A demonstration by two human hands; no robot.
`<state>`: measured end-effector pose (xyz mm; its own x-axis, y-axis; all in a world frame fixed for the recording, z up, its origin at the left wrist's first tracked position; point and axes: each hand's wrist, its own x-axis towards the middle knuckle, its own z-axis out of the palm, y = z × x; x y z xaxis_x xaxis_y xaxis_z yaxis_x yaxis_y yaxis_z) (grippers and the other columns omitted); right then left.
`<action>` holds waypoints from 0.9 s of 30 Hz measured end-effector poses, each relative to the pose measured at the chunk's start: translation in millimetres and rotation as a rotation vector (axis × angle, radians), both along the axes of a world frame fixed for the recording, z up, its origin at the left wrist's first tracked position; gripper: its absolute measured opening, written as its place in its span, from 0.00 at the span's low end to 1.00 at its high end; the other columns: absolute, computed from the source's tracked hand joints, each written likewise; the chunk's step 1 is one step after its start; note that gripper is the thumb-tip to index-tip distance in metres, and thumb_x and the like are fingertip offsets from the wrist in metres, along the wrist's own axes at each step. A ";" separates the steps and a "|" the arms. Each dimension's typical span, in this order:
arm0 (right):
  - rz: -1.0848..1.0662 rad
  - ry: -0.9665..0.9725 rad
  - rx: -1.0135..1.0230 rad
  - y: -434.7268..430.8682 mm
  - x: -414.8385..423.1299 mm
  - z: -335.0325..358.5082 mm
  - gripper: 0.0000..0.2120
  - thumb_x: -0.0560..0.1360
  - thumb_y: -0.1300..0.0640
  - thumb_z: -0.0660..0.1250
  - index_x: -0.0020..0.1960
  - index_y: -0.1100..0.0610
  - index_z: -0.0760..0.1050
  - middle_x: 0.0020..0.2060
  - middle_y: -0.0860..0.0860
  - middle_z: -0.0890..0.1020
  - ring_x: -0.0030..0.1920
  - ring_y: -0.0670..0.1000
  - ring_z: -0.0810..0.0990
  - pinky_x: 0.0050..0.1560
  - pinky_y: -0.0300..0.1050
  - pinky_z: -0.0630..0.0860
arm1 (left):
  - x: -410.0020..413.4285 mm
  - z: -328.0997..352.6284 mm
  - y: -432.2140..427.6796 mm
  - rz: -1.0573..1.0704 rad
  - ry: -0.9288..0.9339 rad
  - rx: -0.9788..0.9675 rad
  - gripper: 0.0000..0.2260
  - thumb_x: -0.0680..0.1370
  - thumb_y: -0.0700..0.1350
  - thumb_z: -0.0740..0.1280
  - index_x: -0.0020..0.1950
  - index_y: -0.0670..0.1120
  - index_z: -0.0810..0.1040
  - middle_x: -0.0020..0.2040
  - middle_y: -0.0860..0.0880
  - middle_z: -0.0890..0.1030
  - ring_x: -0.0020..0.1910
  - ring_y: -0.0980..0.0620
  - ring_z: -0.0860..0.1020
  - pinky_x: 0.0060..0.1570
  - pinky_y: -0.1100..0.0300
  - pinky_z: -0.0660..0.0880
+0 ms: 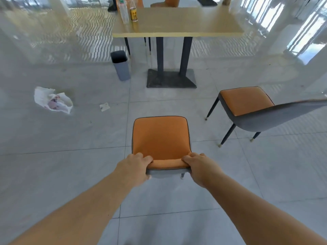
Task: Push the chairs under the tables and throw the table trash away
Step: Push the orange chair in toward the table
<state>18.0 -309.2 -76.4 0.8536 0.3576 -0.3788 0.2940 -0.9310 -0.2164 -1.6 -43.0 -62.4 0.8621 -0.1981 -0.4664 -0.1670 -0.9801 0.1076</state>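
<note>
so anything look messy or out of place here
Yes: a crumpled plastic bag and a paper scrap lie on the floor left of the bin, and the right chair stands askew, away from the table.

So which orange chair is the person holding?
The orange chair in the middle, facing the table: both hands grip its backrest. The other chair, to the right, stands untouched.

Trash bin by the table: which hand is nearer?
Left. The left hand grips the chair backrest on the trash bin side; the right hand grips the backrest's other end, farther away.
</note>
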 end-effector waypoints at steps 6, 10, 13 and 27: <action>0.064 -0.027 0.084 -8.5 29.4 -5.2 0.16 0.82 0.61 0.60 0.66 0.45 0.74 0.56 0.48 0.78 0.57 0.53 0.74 0.57 0.48 0.76 | 14.9 1.6 -1.9 0.063 -0.020 -0.055 0.18 0.79 0.54 0.69 0.69 0.60 0.73 0.61 0.54 0.77 0.59 0.49 0.75 0.57 0.48 0.79; 0.072 -0.058 0.111 -6.0 58.6 -6.2 0.14 0.83 0.60 0.60 0.64 0.45 0.74 0.52 0.47 0.78 0.51 0.51 0.71 0.51 0.45 0.73 | 41.9 -1.9 4.4 0.109 -0.058 -0.093 0.19 0.79 0.53 0.70 0.69 0.61 0.74 0.61 0.55 0.78 0.58 0.50 0.76 0.56 0.49 0.79; 0.088 -0.060 0.094 2.3 90.2 -4.8 0.14 0.83 0.60 0.61 0.63 0.45 0.74 0.52 0.47 0.78 0.52 0.52 0.75 0.53 0.49 0.79 | 74.3 -5.3 14.7 0.129 -0.070 -0.121 0.20 0.79 0.53 0.71 0.70 0.62 0.74 0.59 0.56 0.78 0.58 0.52 0.75 0.56 0.50 0.78; 0.048 -0.040 0.036 55.6 279.7 10.4 0.12 0.83 0.61 0.60 0.62 0.48 0.73 0.51 0.49 0.77 0.53 0.53 0.75 0.51 0.48 0.77 | 288.3 -11.4 73.9 0.093 -0.075 -0.165 0.18 0.75 0.54 0.75 0.64 0.60 0.78 0.53 0.57 0.79 0.50 0.54 0.77 0.50 0.56 0.77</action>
<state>297.7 -253.5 -66.0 0.8493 0.4110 -0.3312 0.3468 -0.9075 -0.2368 286.7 31.0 -73.8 0.9115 -0.1842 -0.3677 -0.0900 -0.9617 0.2588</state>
